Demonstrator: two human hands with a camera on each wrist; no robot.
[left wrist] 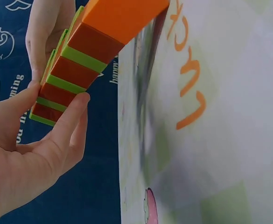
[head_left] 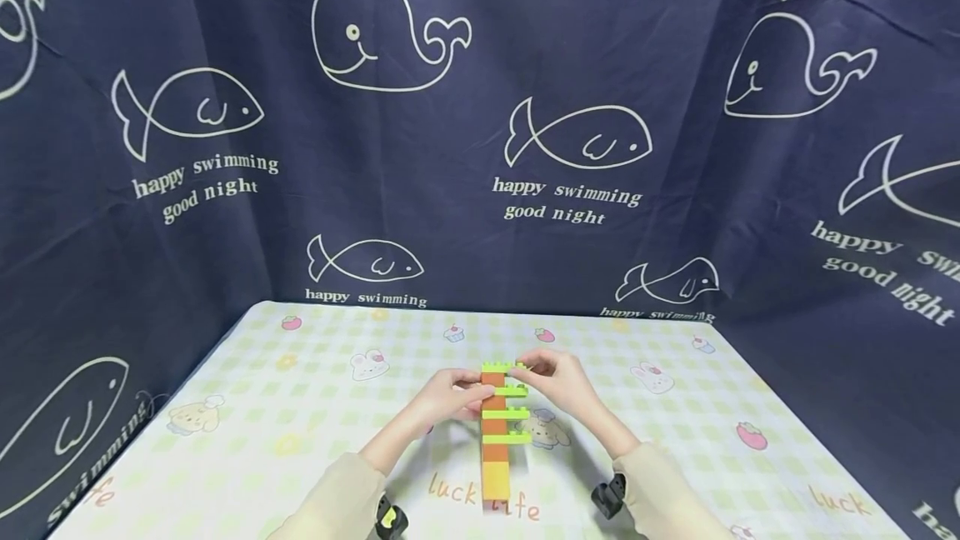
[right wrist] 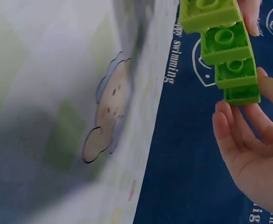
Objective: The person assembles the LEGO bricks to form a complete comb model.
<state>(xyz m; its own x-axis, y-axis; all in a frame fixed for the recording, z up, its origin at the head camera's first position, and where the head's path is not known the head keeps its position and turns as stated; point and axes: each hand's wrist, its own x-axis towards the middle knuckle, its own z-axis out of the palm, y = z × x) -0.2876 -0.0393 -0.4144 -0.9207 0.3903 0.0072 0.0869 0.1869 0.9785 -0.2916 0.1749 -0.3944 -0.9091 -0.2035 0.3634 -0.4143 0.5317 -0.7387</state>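
A tall tower of toy building bricks stands upright on the table, with a yellow brick section (head_left: 496, 482) at its foot and brown-orange bricks (head_left: 494, 426) above. Between these lie several long green bricks (head_left: 513, 414) that jut out to the right like steps. My left hand (head_left: 450, 397) grips the tower's upper part, thumb on the near side; the left wrist view shows its fingers against the brown-orange bricks (left wrist: 71, 74). At the top, my right hand (head_left: 558, 377) pinches the jutting end of the topmost green brick (right wrist: 242, 94), whose hollow underside faces down.
A pastel checked cloth (head_left: 300, 440) with printed animals and strawberries covers the table. Dark blue curtains (head_left: 450, 148) with whale and fish drawings hang behind and at both sides. Black wrist devices (head_left: 609, 496) sit at both sleeves.
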